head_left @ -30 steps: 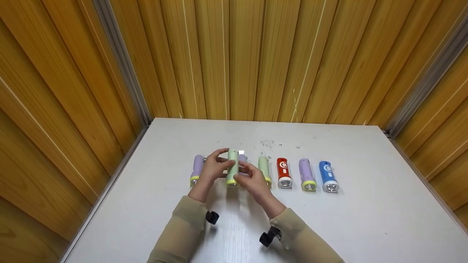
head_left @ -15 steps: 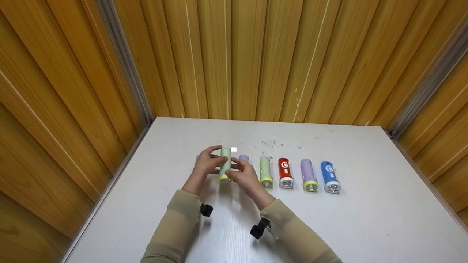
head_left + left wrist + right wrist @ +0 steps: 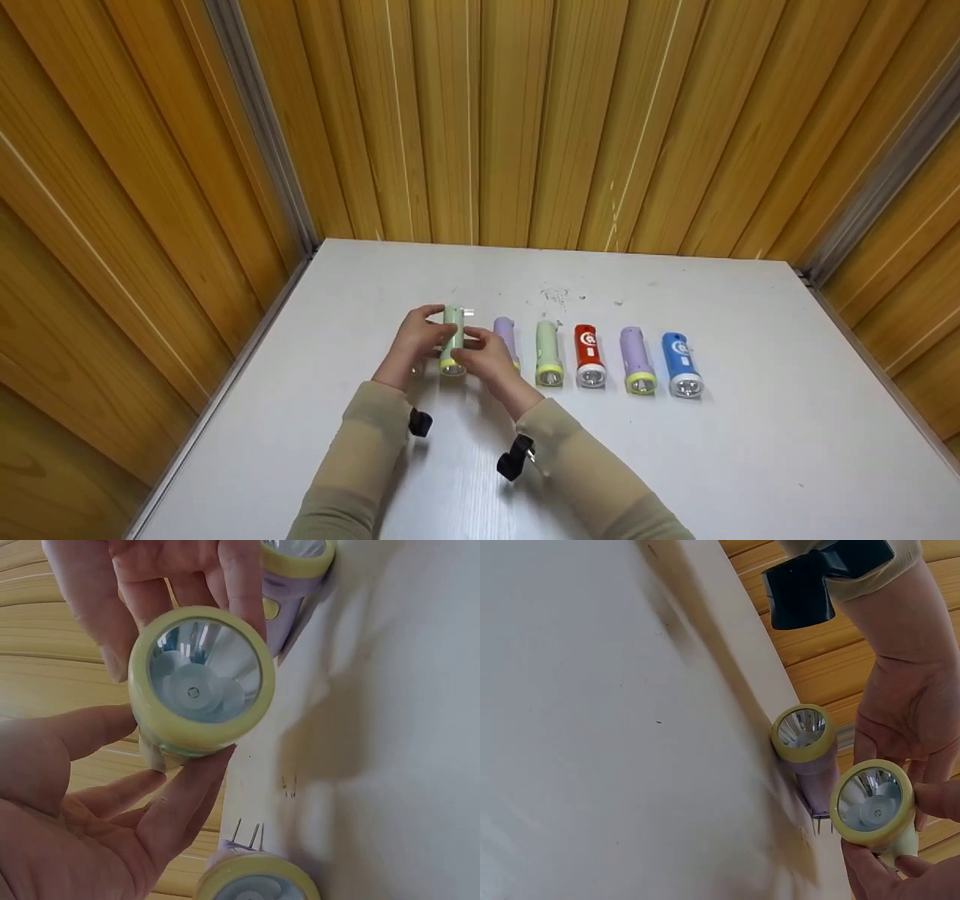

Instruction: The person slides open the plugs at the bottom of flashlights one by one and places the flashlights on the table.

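A pale green flashlight [image 3: 454, 315] with a yellow rim is held between both hands over the left end of a row of flashlights, its lens towards me. My left hand [image 3: 415, 341] grips it from the left with thumb and fingers. From the right, my right hand [image 3: 487, 356] pinches it near the lens end. The lens [image 3: 199, 682] faces the left wrist camera. Beneath my left hand a purple flashlight [image 3: 810, 765] with metal prongs sticking out is mostly hidden in the head view. Another purple flashlight [image 3: 505, 330] lies partly behind my right hand.
To the right on the white table [image 3: 720, 465] lie a green flashlight [image 3: 548, 349], a red one [image 3: 588, 346], a purple one [image 3: 635, 351] and a blue one [image 3: 680, 356]. Wood-patterned walls [image 3: 510, 127] enclose the back and sides. Black camera mounts [image 3: 514, 459] sit on both wrists.
Both hands have moved left with the green flashlight between them. The purple flashlight right of them has come out from behind the hands, while the leftmost purple one is now mostly covered.
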The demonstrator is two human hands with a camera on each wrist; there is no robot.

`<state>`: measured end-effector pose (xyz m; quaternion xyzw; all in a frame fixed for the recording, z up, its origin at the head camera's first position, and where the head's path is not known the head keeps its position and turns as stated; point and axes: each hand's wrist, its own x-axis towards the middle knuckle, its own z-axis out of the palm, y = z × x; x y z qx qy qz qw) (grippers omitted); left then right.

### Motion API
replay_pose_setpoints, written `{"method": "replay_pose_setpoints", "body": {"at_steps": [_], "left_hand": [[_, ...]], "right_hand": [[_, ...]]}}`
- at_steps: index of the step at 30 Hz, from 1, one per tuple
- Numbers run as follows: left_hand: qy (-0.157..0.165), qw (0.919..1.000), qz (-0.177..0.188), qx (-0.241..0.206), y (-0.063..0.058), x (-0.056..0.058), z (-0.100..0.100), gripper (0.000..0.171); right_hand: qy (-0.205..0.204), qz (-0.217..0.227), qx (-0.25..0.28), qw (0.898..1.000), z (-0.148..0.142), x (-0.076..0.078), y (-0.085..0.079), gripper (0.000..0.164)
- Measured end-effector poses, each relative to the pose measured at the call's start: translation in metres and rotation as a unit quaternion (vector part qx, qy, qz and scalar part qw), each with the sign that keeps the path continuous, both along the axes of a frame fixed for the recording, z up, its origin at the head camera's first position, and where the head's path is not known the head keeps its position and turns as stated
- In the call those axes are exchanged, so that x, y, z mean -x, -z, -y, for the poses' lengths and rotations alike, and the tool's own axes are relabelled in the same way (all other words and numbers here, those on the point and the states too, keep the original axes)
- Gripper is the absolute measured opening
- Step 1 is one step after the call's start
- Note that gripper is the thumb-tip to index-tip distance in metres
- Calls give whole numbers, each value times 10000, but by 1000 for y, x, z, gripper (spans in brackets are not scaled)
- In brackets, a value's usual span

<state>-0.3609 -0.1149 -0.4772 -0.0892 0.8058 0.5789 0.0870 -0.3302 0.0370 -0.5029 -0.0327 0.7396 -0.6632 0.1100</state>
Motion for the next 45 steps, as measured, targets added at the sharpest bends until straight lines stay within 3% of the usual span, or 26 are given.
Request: {"method": "replay_pose_setpoints", "body": {"at_steps": [9, 19, 30, 39, 45], "left_hand": [[66, 9989, 258, 382, 4, 5, -1, 56], [81, 9940, 428, 1006, 3, 7, -6, 59], [137, 9807, 293, 1928, 7, 9, -10, 56], [259, 9726, 26, 2310, 7, 9, -11, 52], [284, 9706, 65, 2391, 9, 11, -11, 50]], "right_hand": [[36, 106, -62, 9999, 6, 7, 7, 63], [50, 0, -525, 9986, 12, 12, 11, 61], [-54, -155, -890, 9959, 16, 15, 16, 57], [-39, -411, -1102, 9930, 17, 13, 18, 49], [-123, -569, -1182, 9913, 17, 13, 20, 46]]}}
